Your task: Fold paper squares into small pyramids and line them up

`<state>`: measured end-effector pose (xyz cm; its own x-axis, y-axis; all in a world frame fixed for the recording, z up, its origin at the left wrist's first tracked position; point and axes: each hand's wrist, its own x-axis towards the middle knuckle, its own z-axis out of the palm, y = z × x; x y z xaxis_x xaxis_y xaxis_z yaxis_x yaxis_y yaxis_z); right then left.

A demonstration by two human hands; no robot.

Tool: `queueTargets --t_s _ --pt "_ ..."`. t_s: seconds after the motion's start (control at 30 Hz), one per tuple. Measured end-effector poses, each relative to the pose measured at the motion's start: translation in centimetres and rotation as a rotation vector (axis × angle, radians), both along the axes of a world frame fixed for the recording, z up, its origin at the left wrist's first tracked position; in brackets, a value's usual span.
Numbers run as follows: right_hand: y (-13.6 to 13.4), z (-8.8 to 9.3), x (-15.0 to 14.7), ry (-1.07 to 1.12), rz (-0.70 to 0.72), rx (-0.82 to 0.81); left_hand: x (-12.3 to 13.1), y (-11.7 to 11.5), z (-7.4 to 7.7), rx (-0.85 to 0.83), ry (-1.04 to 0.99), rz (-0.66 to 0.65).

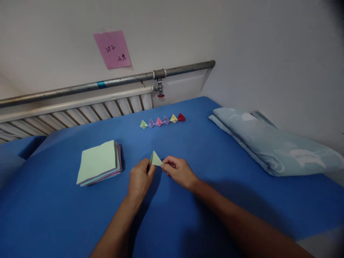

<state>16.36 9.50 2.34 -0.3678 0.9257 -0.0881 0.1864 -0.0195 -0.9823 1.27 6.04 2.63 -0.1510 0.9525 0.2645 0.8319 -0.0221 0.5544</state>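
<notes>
Between my hands is a light green folded paper (156, 159), shaped like a triangle with its point facing away from me. My left hand (139, 177) grips its left side with thumb and fingers. At its lower right corner, my right hand (177, 170) pinches the paper between thumb and forefinger. Part of the fold is hidden by my fingers. Beyond my hands lies a row of small folded paper pieces (159, 122) in green, purple, pink, yellow and red. To the left sits a stack of coloured paper sheets (97, 162), pale green on top.
A blue sheet (166, 218) covers the flat surface under everything. Folded grey-blue bedding (271, 143) lies at the right against the wall. At the back run a metal pipe (126, 79), a red-handled valve (160, 95) and a white radiator (88, 114). A pink note (113, 50) hangs above.
</notes>
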Motion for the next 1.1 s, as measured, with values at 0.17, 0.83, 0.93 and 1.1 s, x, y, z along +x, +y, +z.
queueTargets --t_s 0.17,0.83,0.93,1.1 --pt "-0.1 0.8 0.0 0.018 -0.005 -0.044 0.0 -0.2 -0.1 0.032 0.131 -0.027" --pt "1.0 1.2 0.8 0.121 0.095 -0.259 -0.2 0.2 0.2 -0.125 -0.232 -0.013" --pt "1.1 1.0 1.0 0.189 0.14 -0.239 -0.2 0.2 0.3 -0.179 -0.343 -0.039" --pt "1.1 0.6 0.8 0.334 0.145 -0.295 -0.1 0.4 0.0 -0.25 -0.488 -0.089"
